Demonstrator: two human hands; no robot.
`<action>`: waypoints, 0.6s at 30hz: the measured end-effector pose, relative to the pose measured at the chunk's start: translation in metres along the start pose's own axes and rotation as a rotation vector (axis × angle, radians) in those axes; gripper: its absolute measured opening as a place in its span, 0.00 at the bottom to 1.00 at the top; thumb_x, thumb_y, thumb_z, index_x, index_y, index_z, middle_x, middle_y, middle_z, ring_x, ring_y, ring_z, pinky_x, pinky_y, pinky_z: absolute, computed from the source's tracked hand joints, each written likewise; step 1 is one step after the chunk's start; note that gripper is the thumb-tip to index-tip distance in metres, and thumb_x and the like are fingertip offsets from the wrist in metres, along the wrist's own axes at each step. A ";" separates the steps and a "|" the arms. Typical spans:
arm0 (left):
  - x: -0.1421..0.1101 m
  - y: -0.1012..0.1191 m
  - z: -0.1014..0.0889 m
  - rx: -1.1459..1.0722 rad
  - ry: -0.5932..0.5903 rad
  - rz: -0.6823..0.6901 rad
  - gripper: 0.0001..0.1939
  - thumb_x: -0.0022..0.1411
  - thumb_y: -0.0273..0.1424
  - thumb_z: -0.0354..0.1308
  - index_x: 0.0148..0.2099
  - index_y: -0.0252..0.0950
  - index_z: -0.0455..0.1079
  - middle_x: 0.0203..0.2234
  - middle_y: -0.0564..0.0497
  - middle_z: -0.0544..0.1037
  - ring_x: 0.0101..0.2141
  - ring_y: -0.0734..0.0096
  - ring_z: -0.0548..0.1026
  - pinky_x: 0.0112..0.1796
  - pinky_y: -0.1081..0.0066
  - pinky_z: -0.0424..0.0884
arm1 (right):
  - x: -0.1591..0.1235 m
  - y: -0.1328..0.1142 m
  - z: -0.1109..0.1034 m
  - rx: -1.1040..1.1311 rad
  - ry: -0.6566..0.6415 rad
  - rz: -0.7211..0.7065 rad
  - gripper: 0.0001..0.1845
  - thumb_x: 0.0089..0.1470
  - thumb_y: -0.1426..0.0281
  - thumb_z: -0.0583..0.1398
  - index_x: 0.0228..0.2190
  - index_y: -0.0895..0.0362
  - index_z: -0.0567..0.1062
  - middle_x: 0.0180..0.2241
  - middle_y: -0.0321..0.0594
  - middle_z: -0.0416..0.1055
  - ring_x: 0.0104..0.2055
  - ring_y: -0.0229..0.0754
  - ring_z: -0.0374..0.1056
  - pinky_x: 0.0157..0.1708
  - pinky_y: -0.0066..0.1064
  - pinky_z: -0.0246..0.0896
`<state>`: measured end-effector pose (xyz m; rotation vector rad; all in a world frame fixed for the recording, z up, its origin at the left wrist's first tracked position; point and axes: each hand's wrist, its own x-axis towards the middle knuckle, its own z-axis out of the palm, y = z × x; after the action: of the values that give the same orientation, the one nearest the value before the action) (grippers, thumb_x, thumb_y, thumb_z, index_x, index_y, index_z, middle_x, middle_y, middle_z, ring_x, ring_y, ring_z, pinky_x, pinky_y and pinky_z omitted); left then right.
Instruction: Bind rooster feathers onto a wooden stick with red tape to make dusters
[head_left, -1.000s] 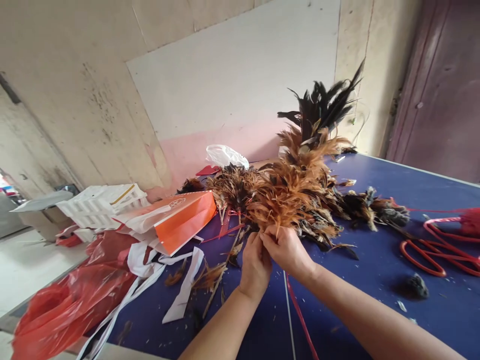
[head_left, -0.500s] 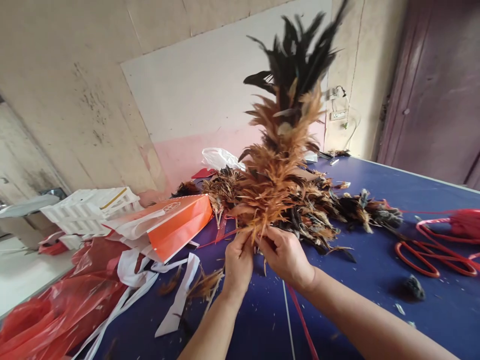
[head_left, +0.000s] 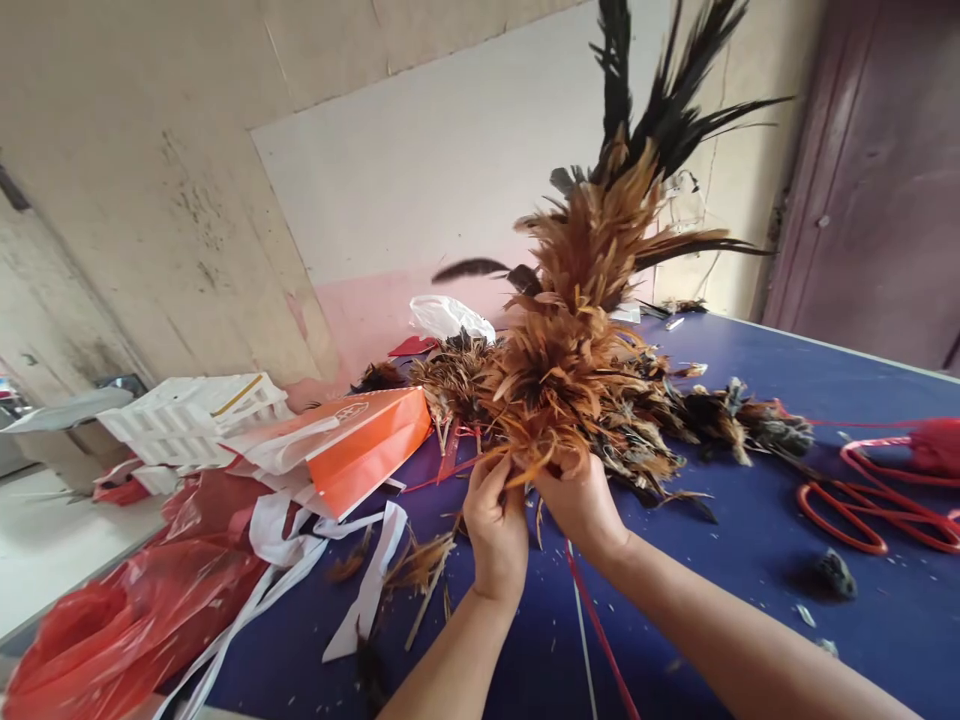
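Note:
A feather duster (head_left: 577,270), brown below with long black plumes at the top, stands almost upright in front of me, leaning a little right. My left hand (head_left: 496,515) pinches its lower end, thumb and fingers pressed together among orange feathers. Close beside it, my right hand (head_left: 589,508) is closed on the same end, its fingertips buried under the lowest feathers. Red cord (head_left: 600,625) runs from below the hands toward the front edge of the view. Behind the duster lie bunches of loose brown and black feathers (head_left: 645,440).
On the blue table (head_left: 750,640) lie an orange paper bag (head_left: 371,450), white strips (head_left: 367,590) and red plastic sheeting (head_left: 127,610) at left. Coiled red cord (head_left: 847,525) and a dark fluffy clump (head_left: 834,572) are at right. A white plastic bag (head_left: 450,318) sits near the wall.
The duster has shifted right and seems turned, its black plumes now spread farther right. The right fingers have slipped under the lower feathers. The left hand keeps its pinch.

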<state>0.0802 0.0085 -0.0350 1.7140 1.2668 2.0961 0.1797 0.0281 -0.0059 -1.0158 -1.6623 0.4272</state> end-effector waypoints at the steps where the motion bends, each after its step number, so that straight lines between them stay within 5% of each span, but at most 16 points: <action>1: -0.001 0.001 0.000 -0.009 -0.002 -0.018 0.10 0.58 0.30 0.55 0.42 0.38 0.74 0.36 0.46 0.74 0.35 0.67 0.73 0.38 0.67 0.70 | 0.000 0.001 0.000 0.059 -0.001 0.021 0.12 0.50 0.67 0.56 0.22 0.60 0.74 0.20 0.38 0.69 0.24 0.38 0.66 0.24 0.23 0.56; 6: -0.002 0.009 0.001 -0.157 -0.073 -0.170 0.13 0.57 0.33 0.57 0.44 0.37 0.74 0.40 0.44 0.75 0.41 0.62 0.72 0.43 0.64 0.68 | 0.001 0.008 -0.002 0.310 -0.028 0.101 0.13 0.47 0.66 0.57 0.19 0.62 0.71 0.17 0.35 0.65 0.19 0.33 0.59 0.19 0.22 0.54; 13: 0.007 0.009 0.004 -0.641 -0.204 -0.615 0.14 0.51 0.34 0.62 0.39 0.33 0.75 0.20 0.54 0.70 0.21 0.79 0.64 0.23 0.78 0.62 | 0.002 0.007 -0.004 0.540 -0.125 0.198 0.14 0.48 0.64 0.58 0.17 0.59 0.68 0.13 0.34 0.64 0.15 0.34 0.61 0.16 0.24 0.58; 18: 0.008 0.004 0.002 -0.592 -0.218 -0.621 0.14 0.50 0.35 0.62 0.40 0.33 0.75 0.18 0.55 0.68 0.19 0.81 0.62 0.20 0.79 0.58 | 0.003 0.008 0.001 0.634 -0.170 0.270 0.15 0.46 0.61 0.59 0.20 0.59 0.69 0.14 0.35 0.66 0.15 0.36 0.62 0.15 0.27 0.59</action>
<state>0.0813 0.0116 -0.0264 1.0739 0.8397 1.6283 0.1816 0.0354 -0.0106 -0.7313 -1.3889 1.1635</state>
